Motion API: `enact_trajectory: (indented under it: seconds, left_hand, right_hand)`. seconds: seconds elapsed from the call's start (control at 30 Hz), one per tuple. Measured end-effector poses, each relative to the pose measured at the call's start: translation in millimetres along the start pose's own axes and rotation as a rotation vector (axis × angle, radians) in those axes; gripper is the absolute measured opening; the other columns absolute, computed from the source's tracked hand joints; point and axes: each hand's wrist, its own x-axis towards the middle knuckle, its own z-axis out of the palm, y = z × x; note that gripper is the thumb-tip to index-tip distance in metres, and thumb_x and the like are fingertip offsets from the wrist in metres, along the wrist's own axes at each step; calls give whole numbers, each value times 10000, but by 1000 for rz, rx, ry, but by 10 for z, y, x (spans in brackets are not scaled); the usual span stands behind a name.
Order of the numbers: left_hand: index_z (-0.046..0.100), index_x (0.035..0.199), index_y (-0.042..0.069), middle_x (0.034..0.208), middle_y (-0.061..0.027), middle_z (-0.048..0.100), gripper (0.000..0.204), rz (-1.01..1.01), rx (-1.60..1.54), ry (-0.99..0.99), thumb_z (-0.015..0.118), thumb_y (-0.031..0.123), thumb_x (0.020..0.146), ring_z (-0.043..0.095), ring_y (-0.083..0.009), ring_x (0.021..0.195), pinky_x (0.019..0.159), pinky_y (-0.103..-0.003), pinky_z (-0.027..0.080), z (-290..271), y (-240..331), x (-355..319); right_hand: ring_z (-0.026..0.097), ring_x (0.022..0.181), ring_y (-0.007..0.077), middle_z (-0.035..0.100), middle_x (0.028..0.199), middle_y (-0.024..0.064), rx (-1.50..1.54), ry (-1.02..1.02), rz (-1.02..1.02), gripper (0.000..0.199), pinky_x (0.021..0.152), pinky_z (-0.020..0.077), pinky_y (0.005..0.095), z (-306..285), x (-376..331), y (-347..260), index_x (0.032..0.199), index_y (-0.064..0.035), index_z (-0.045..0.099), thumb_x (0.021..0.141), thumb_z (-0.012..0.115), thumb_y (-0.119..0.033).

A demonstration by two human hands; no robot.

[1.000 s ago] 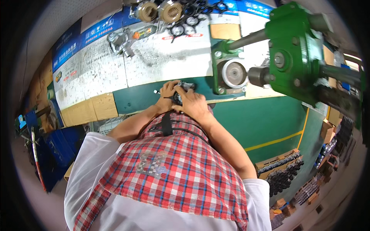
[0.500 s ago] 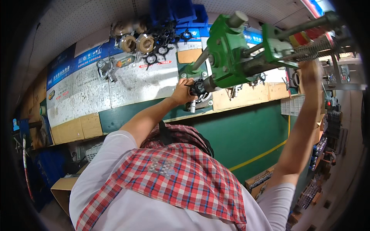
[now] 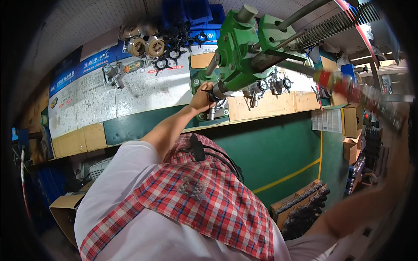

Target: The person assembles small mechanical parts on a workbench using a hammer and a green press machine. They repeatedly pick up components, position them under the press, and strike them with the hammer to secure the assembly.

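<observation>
A green drill press (image 3: 244, 52) stands on the workbench (image 3: 130, 126), its head above my left hand (image 3: 201, 98). My left hand is closed on a small dark metal part (image 3: 214, 96) right at the spindle, above a silvery fixture (image 3: 213, 114) on the press base. My right forearm rises along the right rim, heavily blurred. My right hand (image 3: 398, 126) meets the end of the long feed lever (image 3: 337, 81) with its red grip and seems closed on it. A toothed rack (image 3: 331, 26) runs out from the press head.
Metal housings (image 3: 141, 43) and black rings (image 3: 174, 52) lie on the grey bench mat. Small gauged parts (image 3: 272, 85) sit behind the press. Blue bins (image 3: 196, 13) stand at the back. Trays of black parts (image 3: 305, 204) and cardboard boxes (image 3: 350, 130) are on the floor to the right.
A second ago both hands were together at the bench edge. My right arm has since swung up to the lever, and my left hand has moved to the spindle. The view has tilted up.
</observation>
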Motion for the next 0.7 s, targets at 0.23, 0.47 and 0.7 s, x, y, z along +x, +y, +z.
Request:
enact_trajectory:
  seconds: [0.23, 0.47, 0.7]
  left_hand:
    - [513, 1383, 48, 1482, -182, 418, 668, -119, -63, -12, 648, 361, 809, 240, -344, 1437, 1218, -418, 139, -218, 98, -54]
    - [510, 1391, 66, 1460, -198, 436, 648, -21, 31, -38, 627, 387, 841, 272, -357, 1417, 1227, -442, 108, 0, -10, -33]
    - [506, 1380, 0, 1506, -167, 392, 692, -56, -205, -54, 699, 327, 801, 211, -353, 1442, 1223, -395, 133, -97, 83, 7]
  right_hand:
    - [647, 741, 461, 643, 808, 279, -251, -1203, 397, 284, 640, 506, 536, 409, -2379, 154, 1143, -35, 485, 947, 580, -217]
    - [603, 563, 250, 594, 677, 136, 401, -877, 787, 179, 559, 482, 354, 1106, -2744, 307, 972, -17, 475, 902, 617, -99]
    - [639, 660, 423, 606, 710, 202, 324, -473, 585, 229, 588, 508, 431, 2200, -3602, 353, 993, -37, 494, 887, 661, -153]
